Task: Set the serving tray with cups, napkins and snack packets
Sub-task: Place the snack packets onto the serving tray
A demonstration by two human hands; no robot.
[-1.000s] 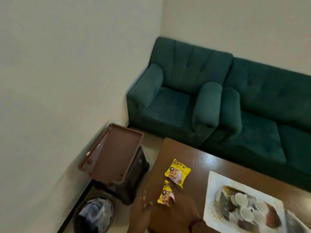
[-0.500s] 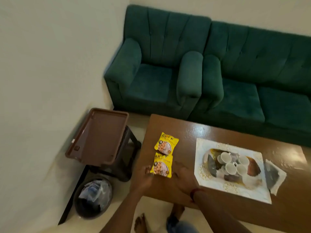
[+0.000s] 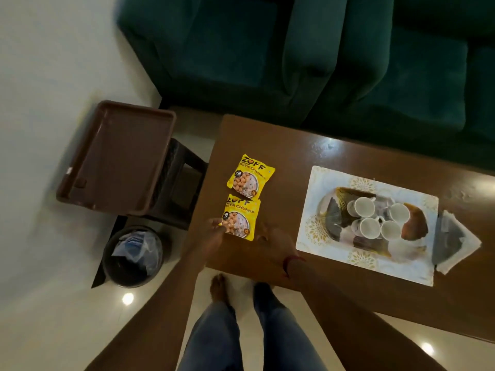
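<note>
Right hand (image 3: 273, 239) now off near packet (image 3: 239, 220)

Yellow snack packets (image 3: 250, 175), white cups (image 3: 364, 207) on a gold-patterned white tray (image 3: 321, 178), brown table (image 3: 267, 135), green sofa (image 3: 241, 49).

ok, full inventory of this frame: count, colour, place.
snack packets: 2, yellow, table's left end
serving tray: 1, white patterned, on table
cups: 4, white, on serving tray
napkins: count unclear, grey-white, right of serving tray
table: 1, brown, centre
brown tray: 1, brown, on stool
stool: 1, dark, left of table
bin: 1, black, floor by stool
sofas: 2, green, behind table
left hand: 1, at nearer packet left edge
right hand: 1, open, right of that packet
legs: 2, blue jeans, at table
</note>
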